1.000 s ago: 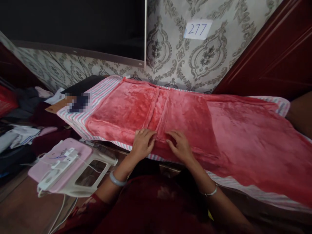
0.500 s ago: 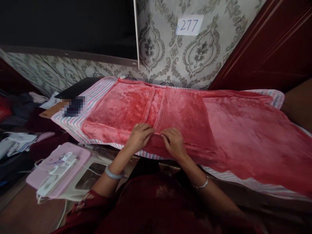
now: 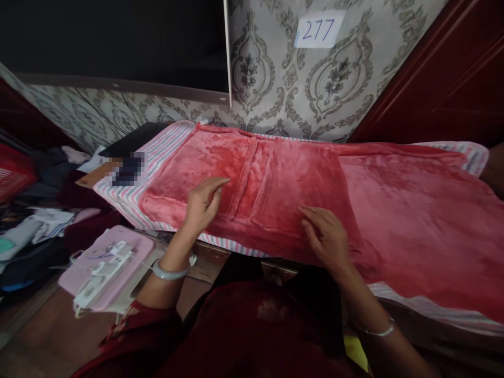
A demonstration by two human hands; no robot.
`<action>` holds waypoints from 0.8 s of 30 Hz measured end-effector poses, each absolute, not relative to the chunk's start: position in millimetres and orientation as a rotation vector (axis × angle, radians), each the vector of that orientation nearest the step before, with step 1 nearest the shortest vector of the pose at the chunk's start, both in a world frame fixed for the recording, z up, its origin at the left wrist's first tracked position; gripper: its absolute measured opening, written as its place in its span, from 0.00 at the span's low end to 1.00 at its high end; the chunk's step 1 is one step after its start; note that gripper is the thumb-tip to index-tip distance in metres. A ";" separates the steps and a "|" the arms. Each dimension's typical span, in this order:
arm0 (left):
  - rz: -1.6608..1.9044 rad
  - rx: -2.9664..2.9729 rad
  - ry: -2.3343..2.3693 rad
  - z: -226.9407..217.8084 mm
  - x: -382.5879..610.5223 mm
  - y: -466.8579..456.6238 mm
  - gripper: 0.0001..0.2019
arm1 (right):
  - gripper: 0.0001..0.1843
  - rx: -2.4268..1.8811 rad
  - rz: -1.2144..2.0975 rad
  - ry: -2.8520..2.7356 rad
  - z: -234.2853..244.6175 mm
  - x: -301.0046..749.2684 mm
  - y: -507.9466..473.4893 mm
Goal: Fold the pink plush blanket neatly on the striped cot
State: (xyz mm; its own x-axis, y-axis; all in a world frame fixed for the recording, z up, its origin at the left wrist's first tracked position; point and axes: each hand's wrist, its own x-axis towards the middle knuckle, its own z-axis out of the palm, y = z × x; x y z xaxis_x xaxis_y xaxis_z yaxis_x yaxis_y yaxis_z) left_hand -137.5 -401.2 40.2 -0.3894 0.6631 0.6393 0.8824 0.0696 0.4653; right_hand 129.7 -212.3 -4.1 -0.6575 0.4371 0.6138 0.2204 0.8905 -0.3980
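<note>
A plush red blanket lies spread along the long surface, with folded panels on its left part and a narrow strip between two edges near the middle. Above the left panel is my left hand, its fingers apart from the thumb and nothing between them. My right hand hovers over or lightly rests on the blanket right of the strip, thumb and fingers parted, holding nothing; I cannot tell whether it touches. Beneath the blanket shows a striped cloth, at its left end and along the front edge.
A large dark screen hangs on the patterned wall near a paper marked 277. At left are piled clothes, a red basket, and a white power strip on a pink stool.
Both hands have let go of the blanket's front edge at the strip and moved apart, left hand leftward and up, right hand rightward. The camera view has shifted slightly.
</note>
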 end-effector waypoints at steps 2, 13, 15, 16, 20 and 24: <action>-1.164 -1.592 -2.073 47.1 -128.3 -390.2 0.19 | 0.22 -0.530 0.322 -2.289 -6.8 139.9 -198.4; -0.461 -1.991 -2.392 -6.7 -51.4 -321.4 0.33 | 0.29 -0.718 -0.021 -2.589 -41.3 143.8 -201.2; -0.456 -1.979 -2.394 -14.1 -53.6 -324.9 0.33 | 0.28 -0.709 -0.061 -2.595 -44.1 143.0 -206.1; -0.458 -1.975 -2.383 -16.1 -54.5 -326.4 0.33 | 0.28 -0.711 -0.074 -2.585 -44.9 142.6 -207.6; -0.479 -1.958 -2.365 -18.0 -54.9 -328.0 0.32 | 0.27 -0.722 -0.099 -2.554 -46.3 140.1 -208.6; -0.574 -1.986 -2.298 -16.1 -58.4 -337.0 0.28 | 0.26 -0.732 -0.114 -2.548 -47.7 137.7 -208.0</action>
